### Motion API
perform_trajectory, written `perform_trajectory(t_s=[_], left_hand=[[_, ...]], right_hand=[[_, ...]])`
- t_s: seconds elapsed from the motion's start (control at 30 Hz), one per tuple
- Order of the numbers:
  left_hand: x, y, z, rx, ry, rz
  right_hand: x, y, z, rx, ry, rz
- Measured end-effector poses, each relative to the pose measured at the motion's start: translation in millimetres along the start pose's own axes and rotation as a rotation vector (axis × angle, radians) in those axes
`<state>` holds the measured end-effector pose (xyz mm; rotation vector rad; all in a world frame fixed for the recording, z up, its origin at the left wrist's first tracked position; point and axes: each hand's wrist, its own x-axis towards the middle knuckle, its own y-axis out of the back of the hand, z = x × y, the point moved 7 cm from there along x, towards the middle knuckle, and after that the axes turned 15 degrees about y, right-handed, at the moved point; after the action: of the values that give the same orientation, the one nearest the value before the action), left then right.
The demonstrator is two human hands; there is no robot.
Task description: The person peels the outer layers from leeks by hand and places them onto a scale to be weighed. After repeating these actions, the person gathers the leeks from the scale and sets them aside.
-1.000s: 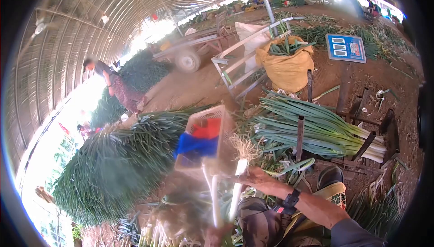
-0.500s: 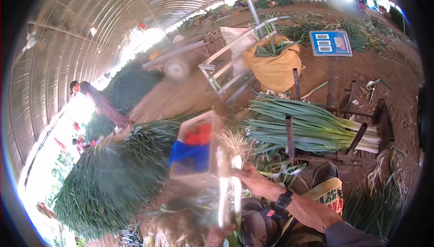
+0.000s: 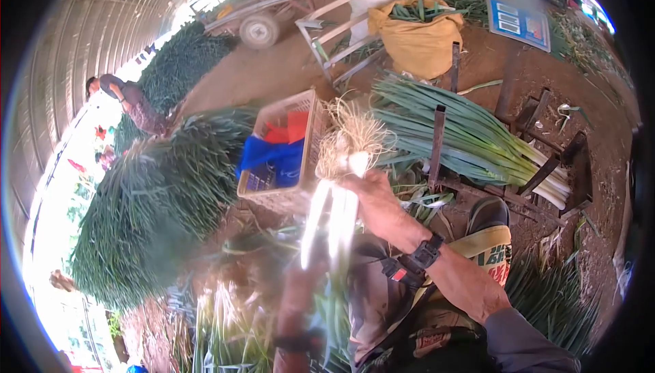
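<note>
My right hand (image 3: 379, 202), wearing a dark wristwatch, is closed around several green onions (image 3: 341, 219) just below their roots. The pale, stringy roots (image 3: 351, 134) point up and away from me, and the white stalks hang down toward my lap. My left hand (image 3: 305, 264) is a hazy smear at the lower part of the stalks; its fingers do not show clearly. Loose green onions (image 3: 235, 318) lie below and left of it. Right of my hands, a neat bundle of green onions (image 3: 471, 137) rests in a metal rack (image 3: 437, 148).
A plastic crate (image 3: 310, 141) holding red and blue material stands beyond my hands. Left is a large green onion heap (image 3: 157, 209). Farther off are a yellow sack (image 3: 423, 45), a blue scale display (image 3: 518, 23), a cart wheel (image 3: 259, 30) and a bending person (image 3: 129, 103).
The view has tilted down, so the surroundings sit higher. My left hand has come up from the bottom edge along the stalks. My right hand still grips the green onions.
</note>
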<state>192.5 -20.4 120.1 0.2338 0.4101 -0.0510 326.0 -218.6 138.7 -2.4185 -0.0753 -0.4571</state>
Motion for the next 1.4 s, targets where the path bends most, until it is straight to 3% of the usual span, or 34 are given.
perform_trajectory(t_s=[0.03,0.13,0.27,0.33,0.37,0.43,0.53,0.57,0.67,0.73,0.77,0.8,0.87,0.9,1.0,1.07,1.13,1.17,1.3,1.4], left_hand=[[0,4,-3,-0.014,0.014,0.01],[8,11,-13,-0.042,0.05,0.052],[12,14,-21,-0.02,0.116,0.145],[15,8,-23,-0.018,0.106,0.154],[18,4,-21,-0.021,0.098,0.15],[13,-9,-13,-0.016,0.073,0.106],[15,-12,-12,-0.022,-0.016,0.156],[16,-16,-10,-0.015,-0.044,0.118],[17,-24,-7,0.06,-0.081,0.035],[19,-31,-3,0.183,-0.043,0.018],[16,-33,6,0.15,-0.095,0.004],[20,-34,-1,-0.009,-0.066,-0.083],[3,-35,27,0.068,0.056,-0.072],[6,-34,21,-0.05,-0.023,-0.065],[-14,-30,32,0.373,-0.139,0.134],[-18,-24,4,0.426,-0.086,0.205],[-29,-18,-12,0.461,-0.072,0.283],[-27,-15,-27,0.317,-0.009,0.252],[-34,-4,-19,0.547,-0.015,0.311],[-31,13,-2,0.548,-0.151,0.191]], right_hand=[[-1,-19,-29,0.123,-0.066,0.031],[1,-13,-13,0.098,-0.058,0.166],[-1,-30,-38,0.114,-0.13,0.098],[3,-29,-36,-0.019,-0.104,0.073],[-5,-41,-50,0.126,-0.169,0.097],[3,-12,-7,-0.173,0.089,-0.032],[4,-18,-12,-0.241,0.104,-0.079],[1,-16,-12,-0.194,0.027,-0.049],[7,-16,-5,-0.197,0.124,-0.095],[4,-23,-10,-0.178,0.044,-0.108],[4,-20,-10,-0.134,-0.122,-0.083],[2,-17,-5,-0.161,-0.117,-0.112],[-3,-11,6,-0.214,-0.104,-0.169],[0,-14,-1,-0.254,-0.049,-0.199],[4,-18,-11,-0.308,0.037,-0.16],[4,-28,-26,0.058,-0.077,0.009],[5,-36,-37,0.072,-0.049,-0.054],[4,-40,-40,0.078,-0.038,-0.087],[10,-34,-36,0.0,-0.031,-0.125],[15,-21,-27,-0.044,-0.011,-0.146]])
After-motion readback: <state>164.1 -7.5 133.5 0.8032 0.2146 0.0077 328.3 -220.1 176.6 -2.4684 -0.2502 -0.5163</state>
